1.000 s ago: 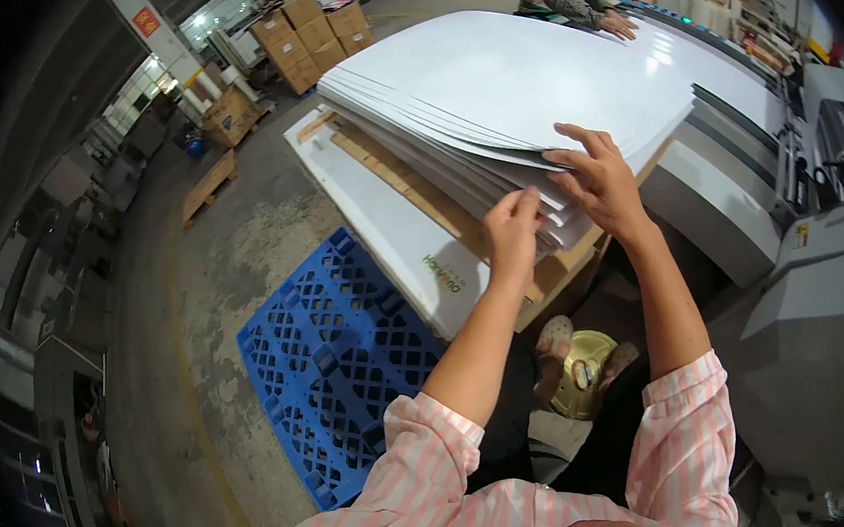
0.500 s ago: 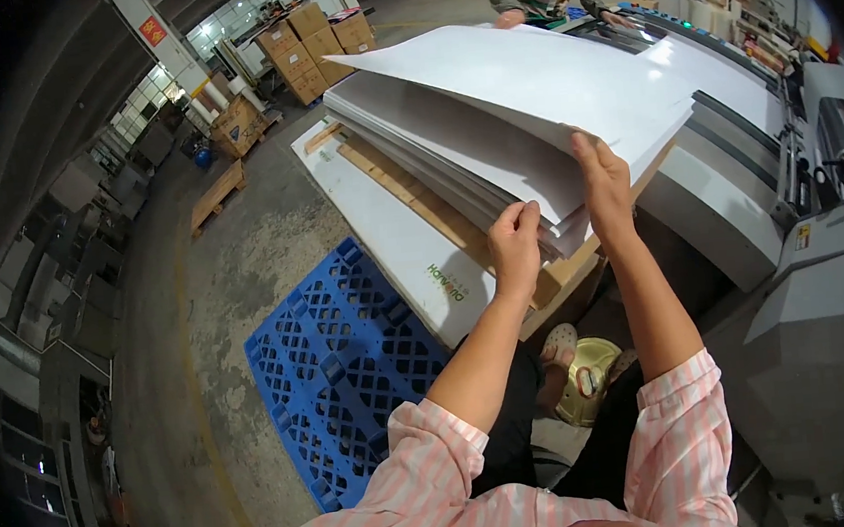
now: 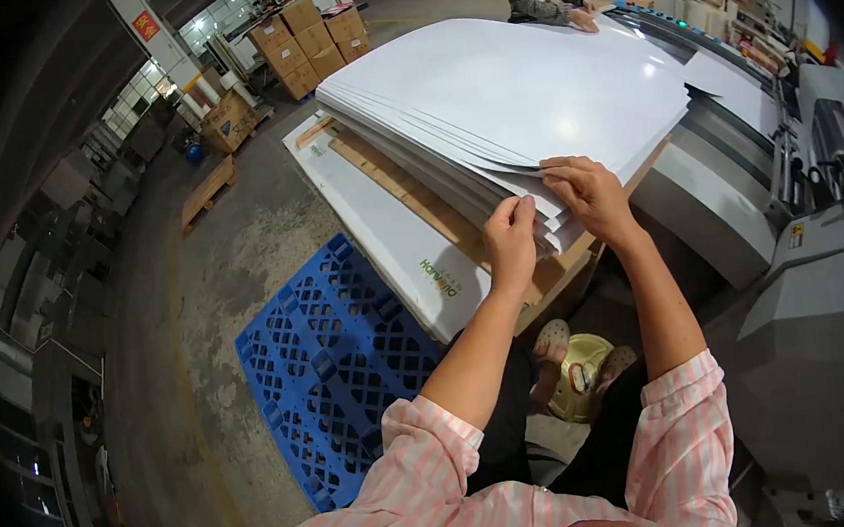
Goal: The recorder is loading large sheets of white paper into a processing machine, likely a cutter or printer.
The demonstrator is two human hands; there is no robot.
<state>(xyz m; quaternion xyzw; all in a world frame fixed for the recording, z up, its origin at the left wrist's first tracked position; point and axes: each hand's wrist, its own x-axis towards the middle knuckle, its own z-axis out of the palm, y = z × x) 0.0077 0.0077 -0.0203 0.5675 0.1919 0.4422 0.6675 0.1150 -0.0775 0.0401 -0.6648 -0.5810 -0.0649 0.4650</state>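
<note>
A worker wears a loose shirt (image 3: 445,522) in pink and white stripes, its sleeves (image 3: 679,442) folded into broad cuffs (image 3: 683,379) at the elbows, the forearms (image 3: 667,307) bare. Beyond the shirt show black trousers (image 3: 603,443) and pale, round-toed clogs (image 3: 552,338), the left one dotted.

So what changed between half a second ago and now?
The stack no longer has a sheet arched up over it; its top lies nearly flat. The right hand moved down and left, to the near edge; whether it's gripping is unclear. The left hand stayed by that edge, and the pallet stayed put.
</note>
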